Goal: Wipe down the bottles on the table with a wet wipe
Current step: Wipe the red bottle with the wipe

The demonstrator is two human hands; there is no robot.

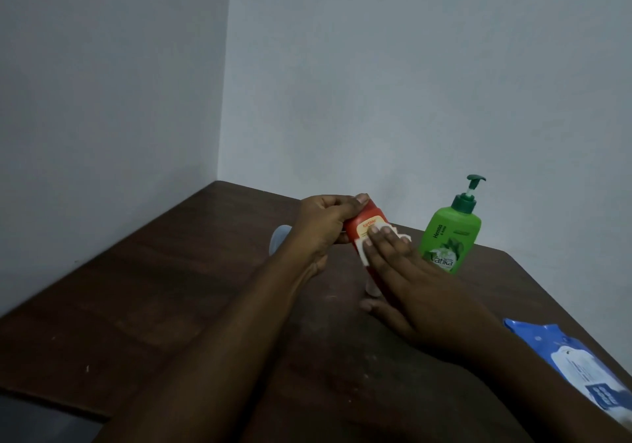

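As red bottle [367,221] tilts, green bottle [451,234] stands beside; pack [574,367] apart.

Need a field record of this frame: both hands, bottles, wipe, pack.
left hand: grips the red bottle near its top
right hand: straight fingers press the wet wipe on the red bottle's label
green pump bottle: upright on the table, untouched, right of both hands
wipes pack: blue, lying at the table's right edge
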